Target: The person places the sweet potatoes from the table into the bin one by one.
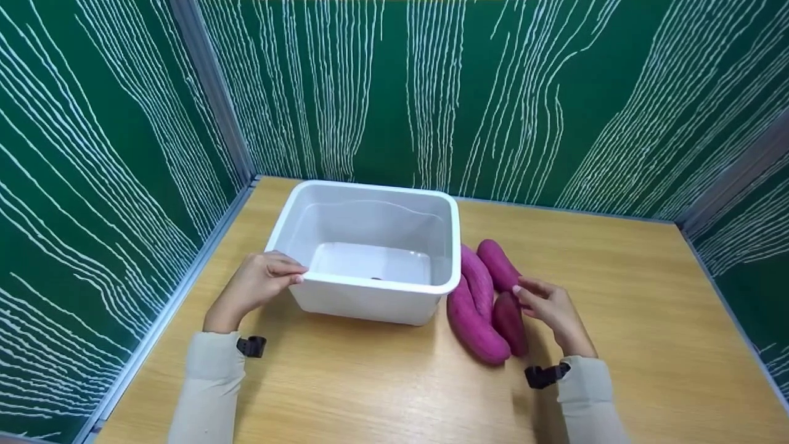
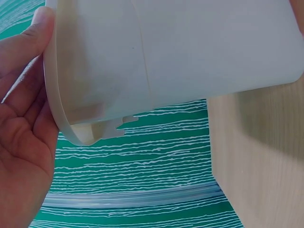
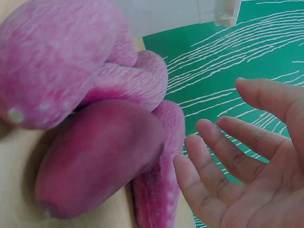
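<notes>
My left hand (image 1: 262,283) pinches the near left corner of the rim of a white plastic bin (image 1: 363,299). In the left wrist view the thumb lies at the rim of the bin (image 2: 190,47) and the fingers sit behind it. Several purple sweet potatoes lie together at the bin's right side: a long curved one (image 1: 474,330) in front, another (image 1: 478,277) beside it, one (image 1: 498,265) farther back, and a short, darker, smoother one (image 1: 510,327). Beside the back and dark ones is my right hand (image 1: 551,308). Its fingers (image 3: 228,147) are spread and loosely bent, holding nothing.
The bin stands upright, with only a small dark spot on its floor (image 1: 363,262). Under everything is a wooden table (image 1: 382,394). Green walls with white wavy lines (image 1: 394,111) and grey metal frame bars (image 1: 212,86) enclose it behind and at both sides.
</notes>
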The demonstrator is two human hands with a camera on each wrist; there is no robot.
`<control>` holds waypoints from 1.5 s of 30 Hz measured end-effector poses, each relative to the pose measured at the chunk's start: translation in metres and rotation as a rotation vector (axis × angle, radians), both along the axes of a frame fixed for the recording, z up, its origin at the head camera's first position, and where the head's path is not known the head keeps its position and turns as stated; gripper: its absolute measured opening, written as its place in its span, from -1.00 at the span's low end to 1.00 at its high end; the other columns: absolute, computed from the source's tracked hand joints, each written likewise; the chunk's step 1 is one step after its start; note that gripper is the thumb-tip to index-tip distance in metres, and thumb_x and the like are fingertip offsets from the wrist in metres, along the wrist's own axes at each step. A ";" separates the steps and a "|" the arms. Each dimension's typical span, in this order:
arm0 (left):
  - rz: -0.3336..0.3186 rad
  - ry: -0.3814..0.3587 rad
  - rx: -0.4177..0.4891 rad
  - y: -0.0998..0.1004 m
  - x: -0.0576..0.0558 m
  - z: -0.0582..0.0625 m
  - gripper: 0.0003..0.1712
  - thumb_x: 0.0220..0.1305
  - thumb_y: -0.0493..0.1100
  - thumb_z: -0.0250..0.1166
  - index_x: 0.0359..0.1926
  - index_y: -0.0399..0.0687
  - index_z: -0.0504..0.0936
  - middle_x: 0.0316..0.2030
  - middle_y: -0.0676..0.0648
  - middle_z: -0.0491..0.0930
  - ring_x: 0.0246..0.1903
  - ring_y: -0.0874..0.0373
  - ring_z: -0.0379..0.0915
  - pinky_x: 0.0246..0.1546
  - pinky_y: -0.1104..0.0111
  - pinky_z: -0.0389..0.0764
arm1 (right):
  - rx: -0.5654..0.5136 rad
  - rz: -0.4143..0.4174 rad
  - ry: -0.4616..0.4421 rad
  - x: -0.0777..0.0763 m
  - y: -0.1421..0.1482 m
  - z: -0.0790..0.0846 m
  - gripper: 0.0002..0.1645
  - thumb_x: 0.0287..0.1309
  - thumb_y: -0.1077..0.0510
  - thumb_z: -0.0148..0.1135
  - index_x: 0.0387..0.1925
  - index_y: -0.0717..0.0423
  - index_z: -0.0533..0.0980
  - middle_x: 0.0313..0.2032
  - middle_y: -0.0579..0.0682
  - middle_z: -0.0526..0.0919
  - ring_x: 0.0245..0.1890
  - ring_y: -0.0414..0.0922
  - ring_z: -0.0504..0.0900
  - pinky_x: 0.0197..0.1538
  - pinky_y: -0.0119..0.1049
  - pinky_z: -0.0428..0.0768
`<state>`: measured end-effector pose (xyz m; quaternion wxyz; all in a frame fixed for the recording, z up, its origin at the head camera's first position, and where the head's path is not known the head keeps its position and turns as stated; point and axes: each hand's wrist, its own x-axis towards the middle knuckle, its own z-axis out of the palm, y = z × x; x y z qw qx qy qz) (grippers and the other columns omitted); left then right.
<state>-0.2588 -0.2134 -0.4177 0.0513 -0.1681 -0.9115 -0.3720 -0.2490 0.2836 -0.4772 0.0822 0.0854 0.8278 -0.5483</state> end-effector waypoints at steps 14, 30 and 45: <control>0.006 -0.004 0.004 0.003 -0.001 0.000 -0.81 0.09 -0.29 0.42 -0.21 -0.12 0.77 -0.22 -0.11 0.74 -0.13 -0.02 0.62 0.00 0.09 0.62 | -0.009 -0.031 -0.069 0.009 0.011 -0.019 -0.23 0.30 -0.13 0.14 0.36 0.26 0.25 0.21 0.25 0.46 -0.01 -0.15 0.56 0.05 -0.31 0.59; 0.016 -0.030 0.016 0.002 -0.002 0.000 -0.79 0.08 -0.28 0.43 -0.20 -0.12 0.77 -0.21 -0.11 0.74 -0.11 -0.02 0.62 -0.01 0.11 0.63 | -0.062 -0.043 -0.114 0.014 0.015 -0.039 -0.14 0.21 -0.05 0.27 0.39 0.28 0.19 0.31 0.29 0.30 -0.23 -0.35 0.55 -0.12 -0.44 0.60; 0.012 -0.030 0.014 -0.002 0.002 0.000 -0.78 0.10 -0.25 0.42 -0.18 -0.11 0.77 -0.22 -0.10 0.74 -0.12 0.00 0.61 -0.01 0.09 0.63 | -0.005 0.028 -0.139 0.019 0.009 -0.050 -0.09 0.21 -0.10 0.26 0.41 0.29 0.15 0.29 0.33 0.32 -0.22 -0.27 0.54 -0.20 -0.45 0.58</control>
